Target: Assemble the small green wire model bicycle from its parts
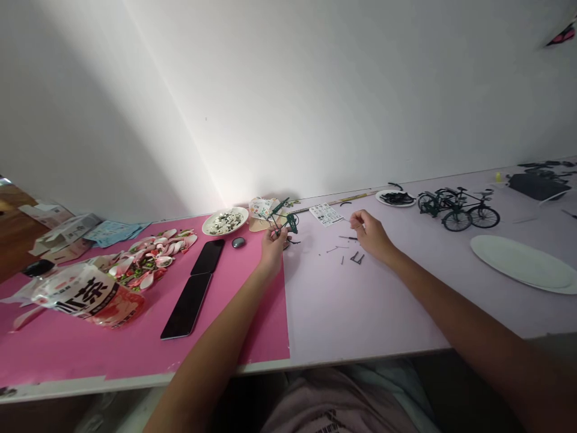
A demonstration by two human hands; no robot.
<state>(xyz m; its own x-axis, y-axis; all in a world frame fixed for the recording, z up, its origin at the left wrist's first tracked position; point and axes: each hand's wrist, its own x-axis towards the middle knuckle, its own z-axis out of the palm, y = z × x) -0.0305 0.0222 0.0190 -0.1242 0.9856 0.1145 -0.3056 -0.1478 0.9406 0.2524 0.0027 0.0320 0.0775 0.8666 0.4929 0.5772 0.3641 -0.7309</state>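
Observation:
My left hand (272,245) is closed on a dark green model bicycle frame (291,222), holding it above the table where the pink and pale surfaces meet. To the right, my right hand (367,231) is raised with thumb and fingers pinched together. A thin, light sliver seems to stick out from its fingertips, too small to name. Beneath the hands lie a small dark rod-shaped tool (348,238), a dark forked part (357,258) and several thin pins (337,248). Behind them is a printed instruction sheet (326,215).
Assembled model bicycles (457,209) stand on the right, near a plate of black parts (383,197) and an oval white plate (523,261). Leftward are a bowl of small pieces (206,227), a black folding phone (187,305), pink-and-white pieces (155,252) and a bottle (90,297).

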